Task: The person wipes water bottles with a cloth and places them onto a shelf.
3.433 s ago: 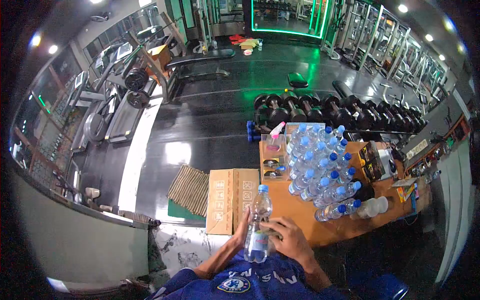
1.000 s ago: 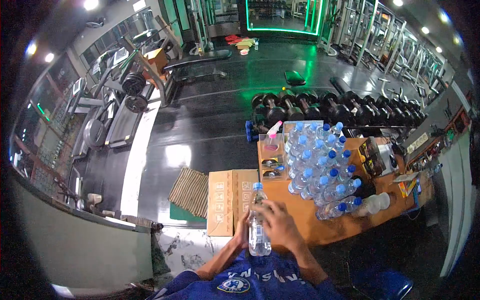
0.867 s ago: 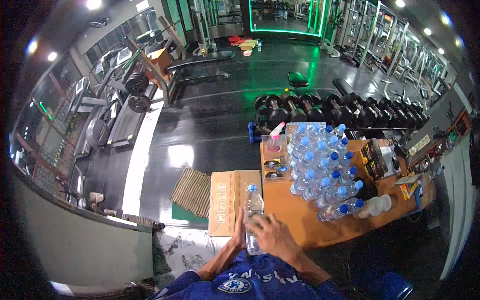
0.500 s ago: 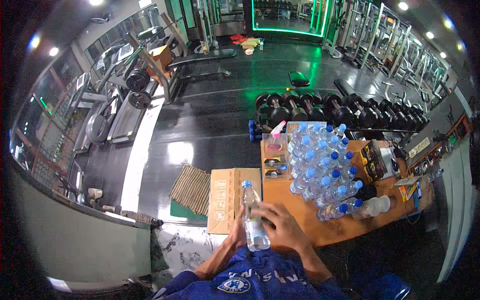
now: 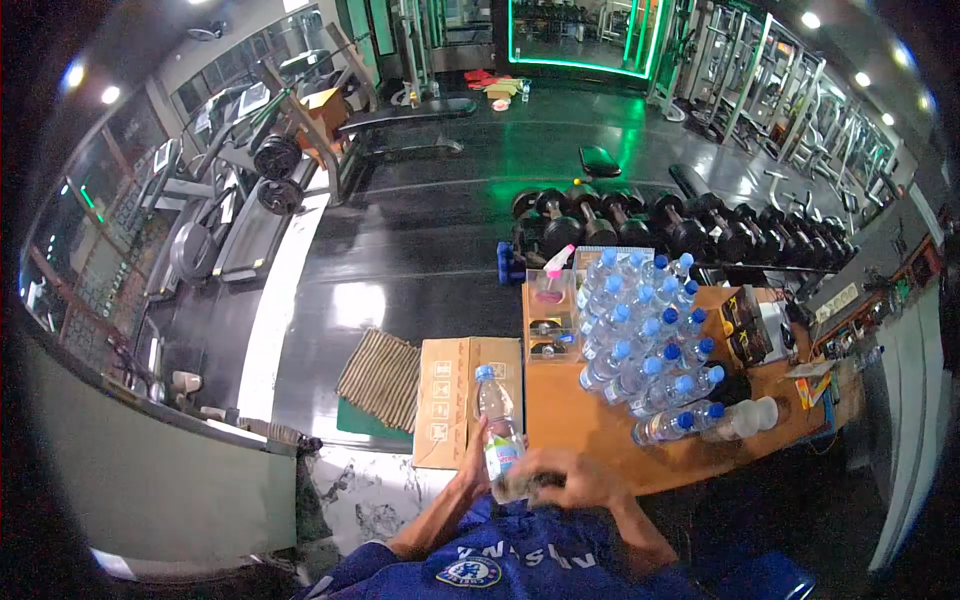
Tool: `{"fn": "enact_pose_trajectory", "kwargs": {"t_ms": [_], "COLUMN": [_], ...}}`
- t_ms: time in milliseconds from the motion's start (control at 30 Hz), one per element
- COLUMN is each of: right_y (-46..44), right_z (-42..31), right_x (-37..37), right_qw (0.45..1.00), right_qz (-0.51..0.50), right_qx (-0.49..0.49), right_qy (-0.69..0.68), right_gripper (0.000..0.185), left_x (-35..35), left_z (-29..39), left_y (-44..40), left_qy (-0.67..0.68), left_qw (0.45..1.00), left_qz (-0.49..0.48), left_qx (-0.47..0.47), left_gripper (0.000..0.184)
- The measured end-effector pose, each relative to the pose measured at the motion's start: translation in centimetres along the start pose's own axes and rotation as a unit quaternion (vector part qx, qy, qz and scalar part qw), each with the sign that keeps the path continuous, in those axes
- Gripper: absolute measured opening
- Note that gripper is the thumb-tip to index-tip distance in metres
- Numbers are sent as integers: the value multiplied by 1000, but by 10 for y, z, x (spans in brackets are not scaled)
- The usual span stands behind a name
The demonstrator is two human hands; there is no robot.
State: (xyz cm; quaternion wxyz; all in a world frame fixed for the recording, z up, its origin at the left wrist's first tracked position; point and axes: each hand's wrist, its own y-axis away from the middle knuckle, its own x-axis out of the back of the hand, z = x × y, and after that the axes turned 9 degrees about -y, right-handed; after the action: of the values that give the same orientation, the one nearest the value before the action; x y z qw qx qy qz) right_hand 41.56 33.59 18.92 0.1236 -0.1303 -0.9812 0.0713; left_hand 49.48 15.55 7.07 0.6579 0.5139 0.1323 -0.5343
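Note:
My left hand [image 5: 474,466] is wrapped round a clear plastic water bottle [image 5: 499,410] with a light blue cap and a label. The bottle stands nearly upright in front of my chest, cap end away from me. My right hand [image 5: 575,482], blurred by motion, curls at the bottle's lower end. A small greyish-brown thing [image 5: 512,487] shows at its fingers, too smeared to name. To the right, several capped water bottles [image 5: 640,330] stand grouped on the wooden table [image 5: 575,430].
A cardboard box [image 5: 440,400] lies beyond my left hand, next to a striped ribbed mat [image 5: 379,380]. On the table are a clear organizer [image 5: 550,315], a pink-topped spray bottle [image 5: 560,262] and a dark box [image 5: 742,325]. A dumbbell rack [image 5: 680,225] stands behind.
My right hand has moved down from the bottle's upper part to its lower end. The bottle's label has come into view in my left hand's hold.

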Motion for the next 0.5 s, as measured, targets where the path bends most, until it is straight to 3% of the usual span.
{"fn": "enact_pose_trajectory", "kwargs": {"t_ms": [67, 133, 167, 300, 400, 500], "right_y": [-12, -26, -29, -22, -2, 8], "right_z": [-3, 1, 14, -1, -2, -6], "right_x": [11, 8, 0, -27, -38, -19], "right_qw": [988, 948, 944, 937, 957, 994], "right_qz": [115, 231, 236, 183, 85, 30], "right_qx": [-35, -68, -65, -108, -48, -87], "right_qy": [99, 208, 223, 277, 275, 59], "right_gripper": [39, 39, 42, 47, 48, 48], "left_x": [-19, -27, -23, -23, 1, 10], "left_z": [7, 6, 4, 10, 9, 5], "left_y": [13, 13, 6, 7, 1, -5], "left_qy": [-33, -50, -46, -47, -47, -99], "left_qw": [998, 997, 997, 995, 998, 992], "left_qz": [-31, 13, 27, 52, 31, 39], "left_qx": [-37, -57, -56, -72, -37, -70], "left_gripper": [67, 64, 63, 60, 62, 61]}}
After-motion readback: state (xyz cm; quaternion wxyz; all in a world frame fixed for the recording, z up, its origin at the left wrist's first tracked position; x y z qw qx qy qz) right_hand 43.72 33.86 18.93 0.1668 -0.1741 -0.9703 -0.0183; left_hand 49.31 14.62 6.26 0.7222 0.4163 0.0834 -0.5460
